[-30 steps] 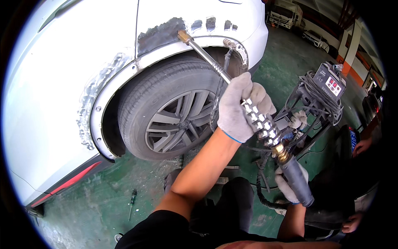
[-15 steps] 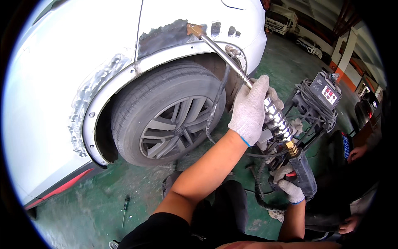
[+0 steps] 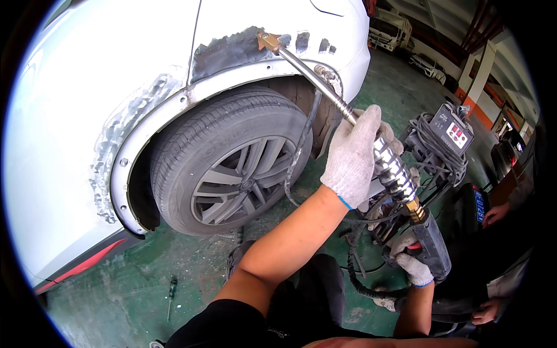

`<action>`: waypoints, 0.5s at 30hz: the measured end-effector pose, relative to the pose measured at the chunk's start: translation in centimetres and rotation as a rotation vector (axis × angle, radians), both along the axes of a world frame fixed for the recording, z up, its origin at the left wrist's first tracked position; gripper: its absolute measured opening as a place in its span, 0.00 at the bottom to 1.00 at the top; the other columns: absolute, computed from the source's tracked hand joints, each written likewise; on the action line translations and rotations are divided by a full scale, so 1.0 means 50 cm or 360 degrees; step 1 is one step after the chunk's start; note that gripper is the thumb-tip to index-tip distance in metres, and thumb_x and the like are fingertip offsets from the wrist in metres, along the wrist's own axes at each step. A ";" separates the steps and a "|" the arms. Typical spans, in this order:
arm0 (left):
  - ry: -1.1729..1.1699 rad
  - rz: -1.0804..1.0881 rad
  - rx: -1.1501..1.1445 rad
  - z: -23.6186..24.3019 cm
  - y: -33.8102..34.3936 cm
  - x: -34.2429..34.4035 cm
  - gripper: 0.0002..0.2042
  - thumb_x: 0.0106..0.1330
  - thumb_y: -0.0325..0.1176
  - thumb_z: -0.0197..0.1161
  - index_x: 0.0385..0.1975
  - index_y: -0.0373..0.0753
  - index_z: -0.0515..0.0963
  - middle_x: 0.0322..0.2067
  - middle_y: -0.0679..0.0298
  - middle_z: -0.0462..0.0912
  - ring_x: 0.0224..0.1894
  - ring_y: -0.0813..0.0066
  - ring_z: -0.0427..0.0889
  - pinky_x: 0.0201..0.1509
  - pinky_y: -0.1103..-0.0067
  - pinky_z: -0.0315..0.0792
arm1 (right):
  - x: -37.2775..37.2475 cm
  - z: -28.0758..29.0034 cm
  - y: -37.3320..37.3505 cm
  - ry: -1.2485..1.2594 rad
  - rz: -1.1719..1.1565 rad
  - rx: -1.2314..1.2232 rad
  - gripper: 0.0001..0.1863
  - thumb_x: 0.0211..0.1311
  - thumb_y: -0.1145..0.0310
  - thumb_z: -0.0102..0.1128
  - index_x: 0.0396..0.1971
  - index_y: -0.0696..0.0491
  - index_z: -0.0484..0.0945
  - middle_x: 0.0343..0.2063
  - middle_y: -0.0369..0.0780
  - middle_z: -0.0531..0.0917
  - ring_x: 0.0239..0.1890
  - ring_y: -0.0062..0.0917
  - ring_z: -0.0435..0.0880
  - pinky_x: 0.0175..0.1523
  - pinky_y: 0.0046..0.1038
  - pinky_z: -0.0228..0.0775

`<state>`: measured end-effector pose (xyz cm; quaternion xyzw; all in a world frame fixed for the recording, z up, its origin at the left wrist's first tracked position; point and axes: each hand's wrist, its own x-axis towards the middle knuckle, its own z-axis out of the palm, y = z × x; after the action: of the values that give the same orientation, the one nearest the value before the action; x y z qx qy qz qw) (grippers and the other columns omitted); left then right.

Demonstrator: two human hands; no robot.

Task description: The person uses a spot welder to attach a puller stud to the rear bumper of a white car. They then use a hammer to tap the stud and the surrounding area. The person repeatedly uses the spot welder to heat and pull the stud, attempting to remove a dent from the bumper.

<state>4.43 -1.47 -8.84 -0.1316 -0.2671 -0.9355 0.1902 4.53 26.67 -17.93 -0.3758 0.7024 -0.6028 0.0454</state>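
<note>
The person has both gloved hands on a long puller, slanting it up from their right side toward the white car. The left hand is wrapped around the front of it, where the slim shaft runs into the shiny ribbed collar. The right hand is curled about the dark handle at the back, with its fingers beside a red trigger. Neither hand has any slack in it; the tool sits well gripped at both places.

Out at the far end, the brass tip lies over the right end of the dark bare patch, above the wheel arch. Whether it actually touches the metal I can't make out from here. Smaller ground spots lie just to the right of it.

I'd say the step in hand is setting the tip against the panel. The next move, to my eye, calls for a firm right hand on the handle and a left hand that keeps the shaft from wandering, so the tip seats squarely on bare metal instead of skating onto paint.

Beyond the tool, to the right, stands a machine with coiled cable hung on it. A screwdriver lies on the green floor, and a co-worker's hand shows at the far right.
</note>
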 end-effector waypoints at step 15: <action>0.0002 -0.0122 -0.0147 0.034 -0.024 0.005 0.20 0.82 0.50 0.59 0.27 0.48 0.67 0.25 0.67 0.76 0.27 0.70 0.78 0.39 0.69 0.77 | 0.005 0.050 0.038 0.0266 -0.0122 0.0219 0.16 0.49 0.60 0.77 0.31 0.55 0.84 0.29 0.39 0.86 0.36 0.35 0.86 0.49 0.38 0.78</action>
<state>4.70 -2.69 -7.13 -0.1510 -0.3048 -0.9287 0.1481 4.80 28.59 -15.44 -0.3937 0.7574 -0.5209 -0.0107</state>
